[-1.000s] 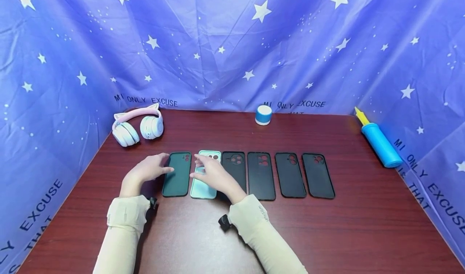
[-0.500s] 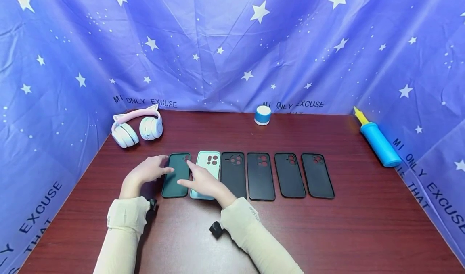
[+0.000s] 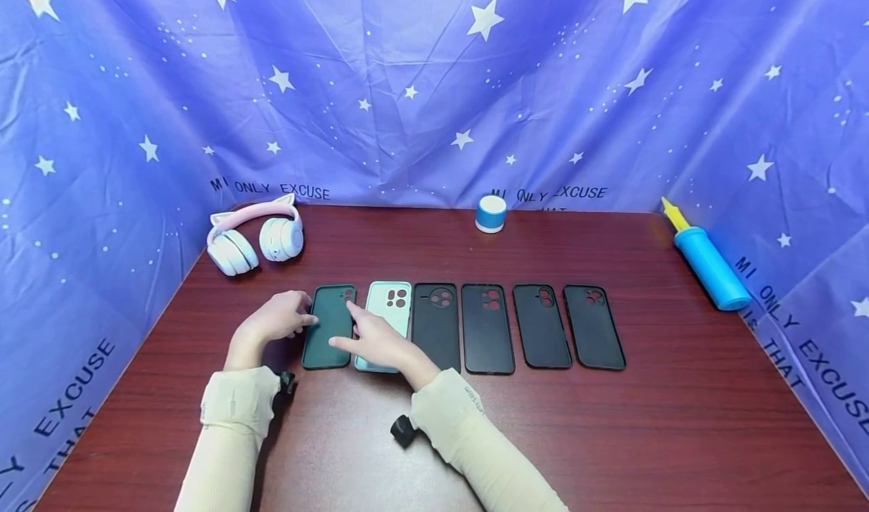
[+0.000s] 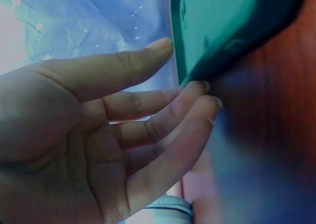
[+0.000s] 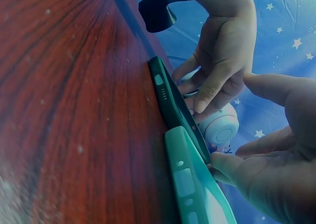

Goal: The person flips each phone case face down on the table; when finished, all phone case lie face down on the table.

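Note:
A dark green phone case (image 3: 329, 331) lies on the table, its hollow side up, at the left end of a row. Beside its left edge is my left hand (image 3: 271, 322); in the left wrist view its fingertips (image 4: 200, 88) are at the case's rim, with the thumb apart from them. My right hand (image 3: 380, 340) reaches over the mint phone case (image 3: 390, 312). Its fingertips are at the green case's upper right edge, seen also in the right wrist view, and the thumb is spread away. Whether either hand presses the rim is hard to tell.
Several black phone cases, such as this nearest one (image 3: 436, 335), continue the row rightward. White and pink cat-ear headphones (image 3: 281, 239) sit at the back left. A blue and white round object (image 3: 491, 215) stands at the back. A blue pump (image 3: 711, 267) lies at the right edge.
My right hand has moved left, from above the mint case to the green case's right edge. The left hand has shifted very slightly left.

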Tool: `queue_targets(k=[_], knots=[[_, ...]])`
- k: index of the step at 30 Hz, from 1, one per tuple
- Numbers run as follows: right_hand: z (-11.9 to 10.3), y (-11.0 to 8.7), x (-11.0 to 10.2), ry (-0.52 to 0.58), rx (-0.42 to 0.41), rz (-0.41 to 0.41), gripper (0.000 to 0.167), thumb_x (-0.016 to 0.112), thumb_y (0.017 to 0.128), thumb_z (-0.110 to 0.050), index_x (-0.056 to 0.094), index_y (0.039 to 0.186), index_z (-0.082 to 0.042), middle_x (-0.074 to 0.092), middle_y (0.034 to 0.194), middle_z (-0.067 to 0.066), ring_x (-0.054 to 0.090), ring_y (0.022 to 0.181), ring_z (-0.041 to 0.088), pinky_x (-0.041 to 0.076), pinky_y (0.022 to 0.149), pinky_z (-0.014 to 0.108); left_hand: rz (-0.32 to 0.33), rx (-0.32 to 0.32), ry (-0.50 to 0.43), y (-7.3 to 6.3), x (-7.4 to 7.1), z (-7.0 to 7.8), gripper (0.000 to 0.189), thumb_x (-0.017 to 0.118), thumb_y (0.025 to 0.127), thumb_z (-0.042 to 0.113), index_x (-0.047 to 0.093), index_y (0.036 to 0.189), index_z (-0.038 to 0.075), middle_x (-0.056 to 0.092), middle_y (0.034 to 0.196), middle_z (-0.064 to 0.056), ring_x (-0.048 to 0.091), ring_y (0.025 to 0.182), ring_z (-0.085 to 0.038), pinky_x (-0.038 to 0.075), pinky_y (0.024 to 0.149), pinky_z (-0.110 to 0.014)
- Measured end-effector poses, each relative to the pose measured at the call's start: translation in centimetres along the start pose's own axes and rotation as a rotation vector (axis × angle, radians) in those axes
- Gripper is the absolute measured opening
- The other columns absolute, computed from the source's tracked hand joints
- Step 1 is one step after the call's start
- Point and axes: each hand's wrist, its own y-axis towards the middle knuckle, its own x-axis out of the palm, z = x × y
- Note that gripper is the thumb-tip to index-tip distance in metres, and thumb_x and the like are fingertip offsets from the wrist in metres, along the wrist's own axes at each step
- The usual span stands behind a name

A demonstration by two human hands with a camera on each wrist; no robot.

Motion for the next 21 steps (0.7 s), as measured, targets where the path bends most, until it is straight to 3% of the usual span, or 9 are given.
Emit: queue_targets(k=[4,6,13,21], knots=[[0.0,-0.1,0.1,0.025,0.004,-0.008,0.077,0.058,0.095,-0.04,0.024,0.153,-0.002,0.047,0.147,0.014,0.059,0.121,0.019,0.046,0.106,0.03,0.006,-0.005,-0.047,0.2,0.2,-0.4,0.033,0.06,0.093,0.006,0.049,0.115,-0.016,0.066,0.09,-0.022,0.063,0.07,-0.021,0.058,0.063,-0.034],[0.0,-0.1,0.1,0.042,0.006,-0.016,0.077,0.057,0.096,-0.038,0.022,0.153,-0.001,0.041,0.152,0.014,0.058,0.125,0.021,0.045,0.108,0.031,0.01,0.001,-0.078,0.3,0.3,-0.6,0.03,0.06,0.093,0.005,0.048,0.112,-0.014,0.065,0.092,-0.023,0.063,0.071,-0.021,0.059,0.063,-0.034],[-0.1,-0.1,0.3,0.069,0.016,-0.016,0.077,0.057,0.096,-0.037,0.021,0.153,-0.001,0.034,0.156,0.014,0.056,0.127,0.024,0.043,0.11,0.033,0.05,0.015,-0.245,0.5,0.4,-1.3,0.022,0.058,0.092,0.0,0.045,0.106,-0.01,0.062,0.093,-0.022,0.065,0.078,-0.02,0.061,0.067,-0.038],[-0.3,0.0,0.8,0.145,0.023,0.013,0.073,0.058,0.097,-0.032,0.023,0.153,-0.001,0.03,0.158,0.014,0.05,0.134,0.027,0.041,0.112,0.033,0.028,0.025,-0.44,0.4,0.2,-2.1,0.029,0.049,0.095,-0.002,0.04,0.119,-0.015,0.059,0.092,-0.015,0.061,0.078,-0.012,0.061,0.075,-0.04]])
